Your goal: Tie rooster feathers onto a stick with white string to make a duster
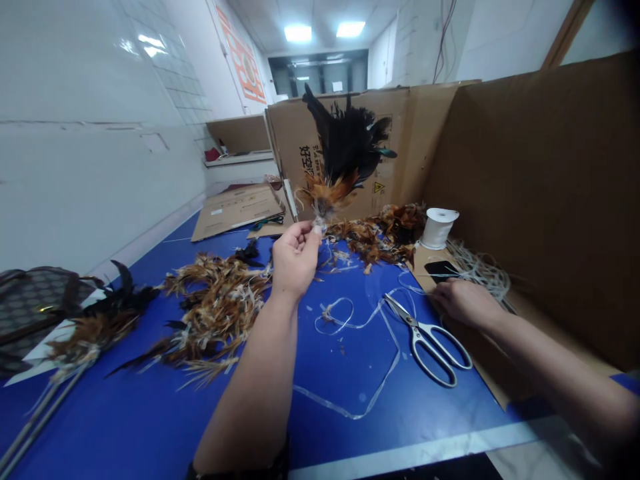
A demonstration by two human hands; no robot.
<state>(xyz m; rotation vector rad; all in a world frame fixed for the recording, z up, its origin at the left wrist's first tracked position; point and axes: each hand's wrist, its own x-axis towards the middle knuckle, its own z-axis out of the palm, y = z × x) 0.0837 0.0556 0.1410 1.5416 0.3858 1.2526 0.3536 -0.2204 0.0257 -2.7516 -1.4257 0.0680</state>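
The left hand (pixel 295 257) is raised above the bench (pixel 350 373), fingers pinched shut on the quill end of a feather bundle (pixel 345 157). The bundle is held upright: black plumes on top, orange-brown ones just above the pinch. The right hand (pixel 463 300) is laid at the bench's right edge, on or just beside a tangle of pale cord (pixel 480 270); whether anything is gripped cannot be told, since the fingers are turned away from the camera.

A pair of scissors (pixel 430 340) lies just beside the right hand, blades shut, tips pointing up and left. A loop of clear strip (pixel 350 320) runs across the blue surface and passes under or against the scissors. A white spool (pixel 439 228) stands beyond the right hand, with a dark phone (pixel 443 269) between them. Loose brown feathers (pixel 215 307) are heaped to the left of the left forearm, and more (pixel 385 237) beyond the raised hand. Cardboard panels (pixel 540 200) wall in the right and far sides.

Risks, as judged:
- The bundle is held by a fingertip pinch only; a slackened grip would probably let the quills fan out or drop into the loose heap.
- The cord tangle could be snagged by the right hand and dragged, and the spool tipped.
- The scissor tips lie close to the right wrist; a blind reach could meet them.
- The strip may be caught when the scissors are lifted.
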